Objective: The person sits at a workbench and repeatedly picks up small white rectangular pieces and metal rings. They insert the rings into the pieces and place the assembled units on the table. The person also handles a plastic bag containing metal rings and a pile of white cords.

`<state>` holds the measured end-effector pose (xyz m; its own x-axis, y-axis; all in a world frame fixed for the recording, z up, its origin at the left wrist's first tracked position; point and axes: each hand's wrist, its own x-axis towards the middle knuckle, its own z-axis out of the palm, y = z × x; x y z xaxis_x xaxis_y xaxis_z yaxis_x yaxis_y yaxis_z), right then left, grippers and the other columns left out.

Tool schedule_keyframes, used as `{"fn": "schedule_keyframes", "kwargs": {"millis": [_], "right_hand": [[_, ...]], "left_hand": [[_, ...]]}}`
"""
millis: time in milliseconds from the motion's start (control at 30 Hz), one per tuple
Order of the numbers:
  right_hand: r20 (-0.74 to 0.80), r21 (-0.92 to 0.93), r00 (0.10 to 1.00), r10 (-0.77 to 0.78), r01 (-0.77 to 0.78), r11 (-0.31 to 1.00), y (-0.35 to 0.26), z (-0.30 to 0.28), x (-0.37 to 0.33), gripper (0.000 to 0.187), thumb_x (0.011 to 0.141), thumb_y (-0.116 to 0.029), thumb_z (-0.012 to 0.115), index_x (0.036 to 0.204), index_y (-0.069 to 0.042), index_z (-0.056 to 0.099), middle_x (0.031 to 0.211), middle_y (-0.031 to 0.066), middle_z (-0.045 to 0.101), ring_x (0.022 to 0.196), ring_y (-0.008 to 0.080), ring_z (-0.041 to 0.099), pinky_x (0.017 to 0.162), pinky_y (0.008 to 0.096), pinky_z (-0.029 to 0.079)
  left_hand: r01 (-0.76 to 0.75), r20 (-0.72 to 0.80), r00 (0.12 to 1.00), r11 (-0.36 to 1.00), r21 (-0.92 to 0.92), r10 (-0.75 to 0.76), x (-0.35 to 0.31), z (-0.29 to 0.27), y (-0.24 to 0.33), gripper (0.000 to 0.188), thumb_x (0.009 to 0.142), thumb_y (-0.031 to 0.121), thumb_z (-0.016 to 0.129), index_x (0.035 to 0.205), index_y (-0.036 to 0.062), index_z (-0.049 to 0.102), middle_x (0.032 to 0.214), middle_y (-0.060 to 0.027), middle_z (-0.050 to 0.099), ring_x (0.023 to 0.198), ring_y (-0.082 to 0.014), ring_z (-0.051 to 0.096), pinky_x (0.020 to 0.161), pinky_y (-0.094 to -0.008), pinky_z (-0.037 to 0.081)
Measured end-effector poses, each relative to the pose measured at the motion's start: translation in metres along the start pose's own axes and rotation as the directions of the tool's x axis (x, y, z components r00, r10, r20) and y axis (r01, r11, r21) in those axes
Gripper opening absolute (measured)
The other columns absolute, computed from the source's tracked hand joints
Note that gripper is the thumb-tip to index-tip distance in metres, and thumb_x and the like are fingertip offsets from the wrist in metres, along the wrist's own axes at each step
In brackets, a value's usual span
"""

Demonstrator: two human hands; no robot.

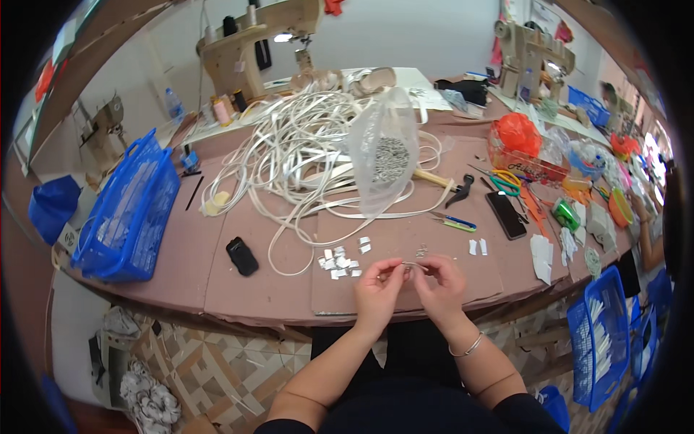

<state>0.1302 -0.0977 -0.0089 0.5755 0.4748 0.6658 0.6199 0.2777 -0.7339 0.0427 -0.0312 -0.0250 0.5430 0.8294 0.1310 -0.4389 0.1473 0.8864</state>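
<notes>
At the table's near edge my left hand (379, 287) and my right hand (442, 286) meet, both pinched closed. Between their fingertips is a small light-coloured piece (410, 265), too small to make out. Just beyond the fingers lie a few tiny metal pieces (421, 251). A scatter of small white strap pieces (338, 262) is left of my left hand, with two longer white pieces (478, 247) to the right. Farther off, a clear plastic bag (383, 155) holds many small metal parts. It leans against a large tangle of white strap (307, 137).
On the left stand a blue basket (130, 217) and a black phone-sized object (241, 256). To the right lie a hammer (455, 189), thread snips (454, 221), a smartphone (506, 215) and scissors (506, 182). Sewing machines (246, 54) stand behind. Another blue basket (596, 340) is low right.
</notes>
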Motion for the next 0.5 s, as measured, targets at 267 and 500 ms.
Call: {"fn": "schedule_keyframes", "kwargs": {"millis": [267, 500], "right_hand": [[0.248, 0.093, 0.949, 0.195, -0.223, 0.97, 0.001, -0.008, -0.001, 0.018, 0.076, 0.006, 0.06, 0.092, 0.003, 0.053, 0.09, 0.0072, 0.056, 0.08, 0.0114, 0.057, 0.071, 0.0225, 0.048], [0.36, 0.255, 0.831, 0.425, -0.525, 0.812, -0.005, -0.013, 0.001, 0.016, 0.078, 0.003, 0.06, 0.093, 0.002, 0.054, 0.084, 0.0044, 0.057, 0.077, 0.0086, 0.056, 0.068, 0.0204, 0.047]], "left_hand": [[-0.135, 0.082, 0.988, 0.989, 0.059, 0.13, -0.002, -0.008, -0.002, 0.014, 0.082, -0.003, 0.056, 0.096, -0.0045, 0.059, 0.095, -0.006, 0.055, 0.085, -0.0117, 0.058, 0.076, -0.0212, 0.048], [-0.148, 0.238, 0.966, 0.97, 0.191, 0.1, -0.003, -0.024, 0.004, 0.017, 0.079, -0.005, 0.059, 0.096, -0.0047, 0.059, 0.097, -0.0093, 0.055, 0.085, -0.0136, 0.057, 0.075, -0.0243, 0.049]]}}
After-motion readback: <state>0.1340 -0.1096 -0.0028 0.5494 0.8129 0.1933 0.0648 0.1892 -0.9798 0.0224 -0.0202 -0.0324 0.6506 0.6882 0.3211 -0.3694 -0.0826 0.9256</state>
